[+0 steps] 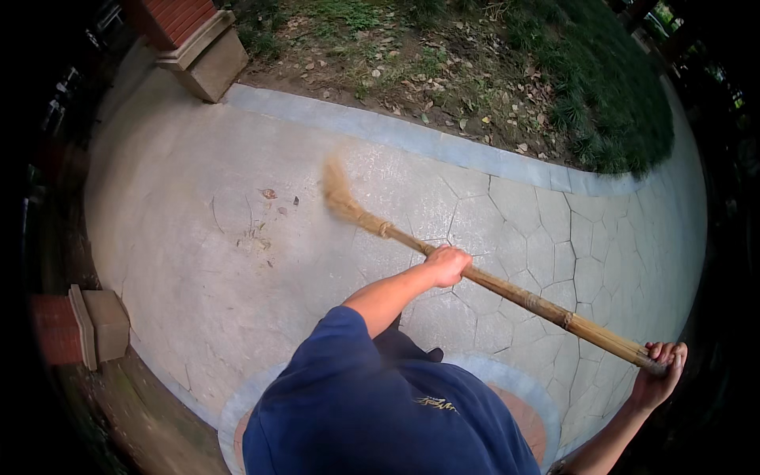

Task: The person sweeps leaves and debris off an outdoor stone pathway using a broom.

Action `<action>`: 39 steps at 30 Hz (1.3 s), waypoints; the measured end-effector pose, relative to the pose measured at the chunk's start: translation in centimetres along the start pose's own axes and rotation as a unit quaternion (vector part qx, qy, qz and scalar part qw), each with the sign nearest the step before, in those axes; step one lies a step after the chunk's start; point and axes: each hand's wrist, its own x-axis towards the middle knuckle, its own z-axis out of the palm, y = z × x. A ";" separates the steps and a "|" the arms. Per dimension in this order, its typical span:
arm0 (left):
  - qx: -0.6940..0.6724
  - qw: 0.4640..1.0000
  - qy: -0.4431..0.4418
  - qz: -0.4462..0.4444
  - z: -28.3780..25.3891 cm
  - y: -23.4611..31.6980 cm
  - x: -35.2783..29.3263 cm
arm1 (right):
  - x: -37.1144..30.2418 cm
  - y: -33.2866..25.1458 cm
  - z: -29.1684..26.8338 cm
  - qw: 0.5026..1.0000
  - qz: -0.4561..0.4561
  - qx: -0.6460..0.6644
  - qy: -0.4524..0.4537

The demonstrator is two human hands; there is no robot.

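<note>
1. Outdoors, pale stone paving fills most of the view, with the crazy-paved joints showing up best over to the right.
2. Closest to me is my own navy shirt, with a bit of light lettering on it. Just past it, a curved grey stone band edges a reddish patch of ground.
3. Right hand: fingers wrapped around the butt end of a long broom, out at the lower right.
4. Left hand: fist closed round the same pole, a good way further down. So both hands are clamped on the broom, well apart from each other.
5. Broom runs at a slant in front of me, from the right hand up and to the left, with bindings along it.
6. Bristles are straw-coloured and pretty blurry, so I can't tell if the tips touch the paving.
7. Left of the bristles, some dry leaves and thin twigs lie scattered.
8. Off at the left edge, a brick pillar sits on a stone base.
9. Beyond the broom: grey curb, leaf-strewn soil, grassy tufts on its right, plus a second brick pillar at upper left.
</note>
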 end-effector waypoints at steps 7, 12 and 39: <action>-0.061 0.998 -0.006 0.028 -2.1 4.9 0.7 | 2.6 -2.5 -8.5 0.994 -0.010 0.078 0.071; -0.031 0.995 0.097 0.011 -1.6 0.1 2.7 | 4.5 -0.4 -3.9 0.998 -0.001 0.030 -0.062; 0.049 0.956 0.112 -0.267 -3.2 -9.7 4.0 | 18.0 14.5 1.2 0.973 0.083 0.085 -0.197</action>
